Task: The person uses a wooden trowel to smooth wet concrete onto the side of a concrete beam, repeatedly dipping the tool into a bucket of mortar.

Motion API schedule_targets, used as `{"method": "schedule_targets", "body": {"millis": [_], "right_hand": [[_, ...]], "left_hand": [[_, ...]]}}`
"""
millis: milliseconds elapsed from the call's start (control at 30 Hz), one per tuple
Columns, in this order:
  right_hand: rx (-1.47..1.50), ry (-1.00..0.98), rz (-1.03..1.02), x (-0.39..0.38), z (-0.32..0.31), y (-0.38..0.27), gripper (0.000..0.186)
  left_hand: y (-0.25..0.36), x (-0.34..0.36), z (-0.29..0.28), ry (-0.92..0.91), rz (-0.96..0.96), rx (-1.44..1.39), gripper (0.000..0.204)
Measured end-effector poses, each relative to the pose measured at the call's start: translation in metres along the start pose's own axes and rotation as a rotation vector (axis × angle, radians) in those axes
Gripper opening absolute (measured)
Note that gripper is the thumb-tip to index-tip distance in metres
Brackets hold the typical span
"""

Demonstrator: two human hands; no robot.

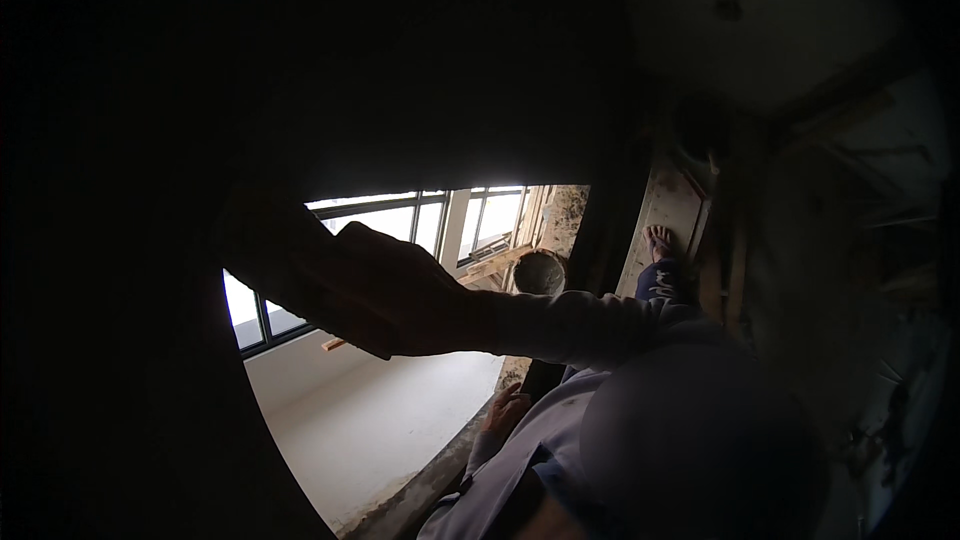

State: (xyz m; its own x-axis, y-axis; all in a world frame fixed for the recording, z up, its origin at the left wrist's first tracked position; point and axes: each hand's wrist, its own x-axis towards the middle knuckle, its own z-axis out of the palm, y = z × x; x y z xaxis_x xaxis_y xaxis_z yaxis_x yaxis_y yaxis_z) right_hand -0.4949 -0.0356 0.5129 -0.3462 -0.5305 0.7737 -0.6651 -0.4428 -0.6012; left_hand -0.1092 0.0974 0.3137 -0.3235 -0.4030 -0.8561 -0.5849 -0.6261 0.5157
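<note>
While right hand (400,298) grips shadowed object (285,285), left hand (508,409) half-open.

1 view, I note: left of 2 fisheyes on the wearer's head, facing down over the torso (545,435). Raised hand (400,302) close to lens; bare foot (658,238) and bucket (540,273) farther off, windows (430,224) slanting beyond.

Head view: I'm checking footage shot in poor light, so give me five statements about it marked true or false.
1. The right hand is mostly in shadow. True.
2. The windows are dark. False: they are bright.
3. The bucket has a round shape. True.
4. The toes are hidden inside a boot. False: they are in sight.
5. The left hand shows lower in the picture than the right hand. True.
</note>
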Motion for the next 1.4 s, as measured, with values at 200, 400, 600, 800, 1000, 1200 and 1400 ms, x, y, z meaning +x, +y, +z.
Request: {"method": "schedule_targets", "body": {"millis": [200,400,600,800,1000,1200,1400], "right_hand": [[0.635,0.17,1.219,-0.058,-0.019,0.122,0.018],[0.282,0.14,0.406,-0.036,0.029,0.074,0.022],[0.0,0.216,0.235,-0.022,0.034,0.045,0.046],[-0.209,0.172,0.538,-0.169,0.079,0.17,0.031],[-0.081,0.382,0.976,-0.277,0.113,0.247,0.028],[0.211,0.244,0.743,-0.132,0.075,0.121,0.021],[0.528,0.302,0.345,-0.068,0.03,0.018,0.032]], "left_hand": [[0.036,-0.002,0.039,0.122,0.008,-0.06,0.053],[0.011,-0.002,0.058,-0.014,-0.135,-0.086,0.052],[-0.013,-0.003,0.038,0.024,-0.085,-0.078,0.053],[-0.071,0.005,0.029,0.005,-0.143,-0.124,0.048],[-0.097,-0.003,0.022,0.014,-0.188,-0.056,0.044],[-0.088,-0.007,0.024,0.055,-0.168,-0.077,0.046],[-0.077,0.009,0.017,-0.093,-0.09,-0.187,0.048]]}}
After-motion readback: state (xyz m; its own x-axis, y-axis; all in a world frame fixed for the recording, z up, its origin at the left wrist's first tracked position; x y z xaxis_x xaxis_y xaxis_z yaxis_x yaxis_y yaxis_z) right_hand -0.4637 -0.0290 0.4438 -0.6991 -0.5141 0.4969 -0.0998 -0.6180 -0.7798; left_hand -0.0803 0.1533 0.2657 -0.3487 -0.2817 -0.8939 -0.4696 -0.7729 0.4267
